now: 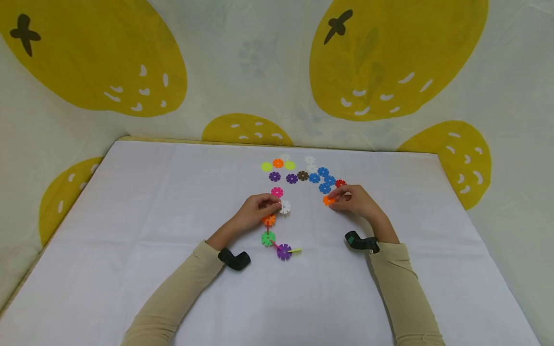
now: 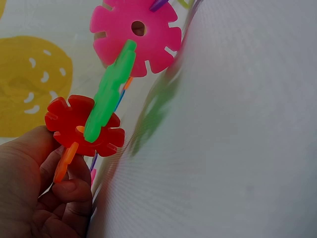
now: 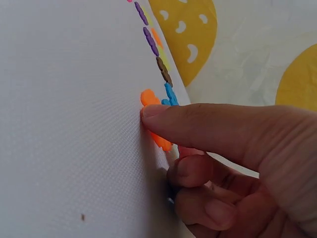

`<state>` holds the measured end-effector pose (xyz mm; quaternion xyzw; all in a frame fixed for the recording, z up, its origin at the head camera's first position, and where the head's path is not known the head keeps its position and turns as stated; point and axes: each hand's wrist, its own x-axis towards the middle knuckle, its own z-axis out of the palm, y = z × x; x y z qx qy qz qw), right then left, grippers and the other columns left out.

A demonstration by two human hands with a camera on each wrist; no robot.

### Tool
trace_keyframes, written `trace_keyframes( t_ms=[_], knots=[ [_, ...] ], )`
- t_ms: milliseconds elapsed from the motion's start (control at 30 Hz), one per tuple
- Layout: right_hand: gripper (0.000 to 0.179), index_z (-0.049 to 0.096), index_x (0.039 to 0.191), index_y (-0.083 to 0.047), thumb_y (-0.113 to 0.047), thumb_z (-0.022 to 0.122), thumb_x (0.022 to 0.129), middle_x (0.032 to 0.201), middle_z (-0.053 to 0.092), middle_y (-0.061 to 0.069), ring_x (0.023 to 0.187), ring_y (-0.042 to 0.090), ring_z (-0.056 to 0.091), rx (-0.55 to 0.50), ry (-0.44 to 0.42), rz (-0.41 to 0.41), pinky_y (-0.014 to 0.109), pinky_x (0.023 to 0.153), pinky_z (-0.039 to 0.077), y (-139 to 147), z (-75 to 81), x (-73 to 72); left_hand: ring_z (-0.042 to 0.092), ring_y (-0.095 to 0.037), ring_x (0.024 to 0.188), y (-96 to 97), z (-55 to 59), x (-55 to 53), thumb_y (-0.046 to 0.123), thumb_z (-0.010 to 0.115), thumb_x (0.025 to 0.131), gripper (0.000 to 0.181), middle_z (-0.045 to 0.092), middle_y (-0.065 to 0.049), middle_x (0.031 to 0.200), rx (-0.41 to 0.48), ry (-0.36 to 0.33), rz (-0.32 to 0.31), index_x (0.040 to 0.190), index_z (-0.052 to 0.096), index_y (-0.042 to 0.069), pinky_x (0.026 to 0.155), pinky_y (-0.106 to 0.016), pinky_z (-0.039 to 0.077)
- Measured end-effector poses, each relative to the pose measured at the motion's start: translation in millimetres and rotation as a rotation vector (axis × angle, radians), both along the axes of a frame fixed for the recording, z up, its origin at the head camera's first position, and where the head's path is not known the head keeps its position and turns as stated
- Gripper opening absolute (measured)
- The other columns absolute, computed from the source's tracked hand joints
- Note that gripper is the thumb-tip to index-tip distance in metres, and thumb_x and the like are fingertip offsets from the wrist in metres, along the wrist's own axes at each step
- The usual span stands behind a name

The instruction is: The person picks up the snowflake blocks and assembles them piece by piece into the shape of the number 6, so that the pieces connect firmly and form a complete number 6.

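My left hand (image 1: 259, 210) pinches an orange notched plastic disc (image 2: 64, 163) at the end of a chain of interlocking flower-shaped discs. In the left wrist view a red disc (image 2: 62, 116), a green disc (image 2: 111, 91) and a pink disc (image 2: 119, 34) follow along it. The head view shows the chain running toward me through a green disc (image 1: 268, 238) to a purple disc (image 1: 284, 252) with a yellow disc (image 1: 295, 250) edge-on. A white disc (image 1: 285, 207) sits at the left fingertips; whether they touch it, I cannot tell. My right hand (image 1: 356, 201) pinches a single orange disc (image 1: 328, 200) between thumb and fingers.
Beyond the hands, loose discs lie on the white tabletop (image 1: 173, 192): a pink disc (image 1: 277, 192), purple discs (image 1: 274, 176), a brown disc (image 1: 303, 176), several blue discs (image 1: 324, 188) and a red disc (image 1: 340, 183). Behind the table hangs a fruit-patterned cloth (image 1: 255, 77).
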<state>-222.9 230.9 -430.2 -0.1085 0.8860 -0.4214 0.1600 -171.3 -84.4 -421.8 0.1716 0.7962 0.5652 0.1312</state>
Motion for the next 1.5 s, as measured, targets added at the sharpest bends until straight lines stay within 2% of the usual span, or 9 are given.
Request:
trace_keyframes(
  t_ms=[200, 433, 500, 667, 900, 1133, 1500],
  knots=[
    [0.037, 0.065, 0.115, 0.005, -0.008, 0.076, 0.083, 0.093, 0.056, 0.015, 0.075, 0.022, 0.051, 0.012, -0.016, -0.016, 0.022, 0.065, 0.045, -1.1, 0.4, -0.4, 0.052, -0.007, 0.079, 0.8, -2.2, -1.4, 0.008, 0.061, 0.096, 0.024, 0.066, -0.019, 0.099, -0.011, -0.008, 0.0, 0.112, 0.065, -0.009, 0.073, -0.018, 0.045],
    [0.038, 0.061, 0.113, 0.008, -0.005, 0.078, 0.081, 0.103, 0.058, 0.021, 0.078, 0.024, 0.053, -0.014, 0.001, 0.01, 0.02, 0.068, 0.046, -3.4, 1.9, 0.1, 0.052, -0.009, 0.08, 0.2, -35.7, -16.3, 0.011, 0.061, 0.097, 0.026, 0.067, -0.017, 0.1, -0.013, -0.023, 0.01, 0.114, 0.065, -0.007, 0.071, -0.019, 0.045],
    [0.037, 0.06, 0.111, 0.009, -0.005, 0.078, 0.082, 0.105, 0.06, 0.022, 0.08, 0.023, 0.056, -0.031, 0.009, 0.021, 0.019, 0.07, 0.047, -4.0, 1.9, 0.0, 0.053, -0.01, 0.08, -0.1, -38.3, -17.3, 0.013, 0.062, 0.097, 0.026, 0.067, -0.016, 0.1, -0.011, -0.022, 0.013, 0.115, 0.065, -0.005, 0.071, -0.019, 0.045],
    [0.027, 0.062, 0.105, 0.008, -0.006, 0.074, 0.085, 0.101, 0.064, 0.02, 0.084, 0.02, 0.061, -0.077, 0.026, 0.04, 0.018, 0.072, 0.05, -8.2, 1.8, -1.1, 0.054, -0.012, 0.081, -1.0, -38.7, -17.0, 0.016, 0.064, 0.096, 0.027, 0.068, -0.013, 0.1, -0.003, -0.01, 0.02, 0.114, 0.067, -0.003, 0.072, -0.02, 0.046],
    [0.026, 0.065, 0.109, 0.007, -0.008, 0.071, 0.089, 0.104, 0.067, 0.021, 0.084, 0.02, 0.067, -0.15, -0.002, 0.041, 0.024, 0.065, 0.053, -20.6, 2.4, 1.4, 0.056, -0.014, 0.08, -1.5, -38.3, -17.2, 0.015, 0.063, 0.096, 0.023, 0.068, -0.011, 0.097, 0.015, 0.001, 0.021, 0.111, 0.068, -0.001, 0.072, -0.02, 0.047],
    [0.022, 0.064, 0.106, 0.004, -0.008, 0.071, 0.089, 0.102, 0.066, 0.018, 0.083, 0.022, 0.068, -0.227, -0.034, 0.083, 0.026, 0.071, 0.055, -36.7, -1.7, 4.7, 0.057, -0.014, 0.08, -1.1, -39.7, -18.2, 0.015, 0.063, 0.096, 0.022, 0.068, -0.009, 0.097, 0.0, 0.0, 0.035, 0.111, 0.068, -0.001, 0.072, -0.021, 0.047],
    [0.021, 0.062, 0.104, 0.006, -0.005, 0.071, 0.089, 0.1, 0.065, 0.018, 0.086, 0.023, 0.069, -0.308, -0.108, 0.148, 0.028, 0.077, 0.056, -55.6, -11.4, 10.0, 0.057, -0.014, 0.081, -0.7, -39.9, -17.4, 0.015, 0.063, 0.096, 0.025, 0.068, -0.015, 0.101, 0.001, -0.003, 0.032, 0.112, 0.067, -0.003, 0.073, -0.02, 0.048]
  ],
)
